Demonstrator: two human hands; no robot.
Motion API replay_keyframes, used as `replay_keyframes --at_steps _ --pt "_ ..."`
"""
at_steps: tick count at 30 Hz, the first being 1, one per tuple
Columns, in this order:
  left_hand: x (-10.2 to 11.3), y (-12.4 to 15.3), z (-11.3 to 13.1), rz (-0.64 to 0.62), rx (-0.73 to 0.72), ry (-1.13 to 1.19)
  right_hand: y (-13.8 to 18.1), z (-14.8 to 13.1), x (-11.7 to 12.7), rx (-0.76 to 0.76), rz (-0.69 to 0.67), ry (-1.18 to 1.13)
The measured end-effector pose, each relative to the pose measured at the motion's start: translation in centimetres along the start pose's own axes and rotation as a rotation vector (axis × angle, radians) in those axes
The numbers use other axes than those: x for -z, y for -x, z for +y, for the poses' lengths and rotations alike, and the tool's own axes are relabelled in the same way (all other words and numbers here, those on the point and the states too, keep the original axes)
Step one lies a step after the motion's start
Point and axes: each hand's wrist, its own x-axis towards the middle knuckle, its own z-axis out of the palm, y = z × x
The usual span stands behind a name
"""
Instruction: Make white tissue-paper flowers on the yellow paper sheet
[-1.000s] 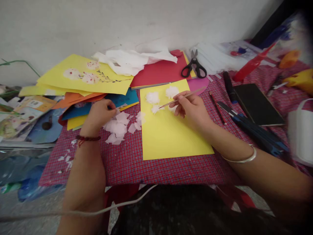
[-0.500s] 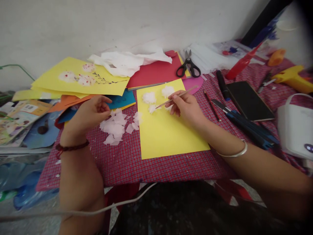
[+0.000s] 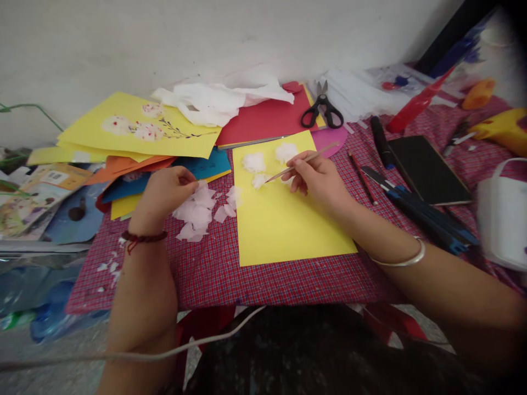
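Observation:
My left hand (image 3: 173, 189) hovers at the upper left edge of a pile of torn white tissue-paper pieces (image 3: 201, 214). Its thumb and finger are pinched together, and what lies between them, if anything, cannot be made out. A slim pale stick (image 3: 316, 154) with a reddish pointed tip is held slantwise in my right hand (image 3: 315, 178). That tip meets a small white tissue tuft (image 3: 259, 181) on a yellow sheet (image 3: 284, 225). Two fuller white tufts, a left one (image 3: 253, 161) and a right one (image 3: 285, 152), sit above it on the sheet.
A yellow card with flowers (image 3: 135, 131) lies at the back left. Black scissors (image 3: 322, 109) rest on red paper (image 3: 263, 123). To the right are a dark notebook (image 3: 428, 170), a pencil (image 3: 363, 178), a blue-black tool (image 3: 424, 211) and a yellow glue gun (image 3: 502, 129).
My left hand has shifted slightly right and down, its fingers closing to a pinch at the tissue pile. My right hand keeps the stick at the small tuft. The view has shifted slightly.

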Motion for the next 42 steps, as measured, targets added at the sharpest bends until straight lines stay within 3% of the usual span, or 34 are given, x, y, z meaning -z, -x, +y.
replay_keyframes --at_steps 5,11,18,21,25,35,38,42 --pt "-1.3 -0.3 -0.1 -0.127 -0.101 -0.043 0.0 0.0 0.1 0.003 -0.011 0.01" --pt "-1.7 -0.4 0.0 -0.087 -0.077 -0.07 0.0 0.1 0.1 -0.008 -0.014 0.006" --pt "-0.8 -0.5 -1.3 -0.14 -0.018 0.251 0.1 0.0 0.2 0.012 -0.008 0.024" --pt "-0.9 -0.5 -1.2 -0.074 0.032 0.31 0.1 -0.1 0.2 0.011 -0.011 0.037" --pt "-1.9 -0.9 -0.8 0.052 0.004 0.17 0.1 -0.1 0.1 0.01 -0.015 0.039" --pt "-3.5 -1.6 -0.7 0.062 -0.201 0.034 0.0 0.0 0.1 0.003 -0.002 -0.002" --pt "-3.1 -1.2 -0.2 0.097 -0.165 0.201 -0.1 0.1 0.1 -0.002 -0.004 -0.004" --pt "-1.7 -0.1 1.2 0.071 -0.043 0.763 -0.2 0.2 0.3 0.0 -0.009 -0.019"
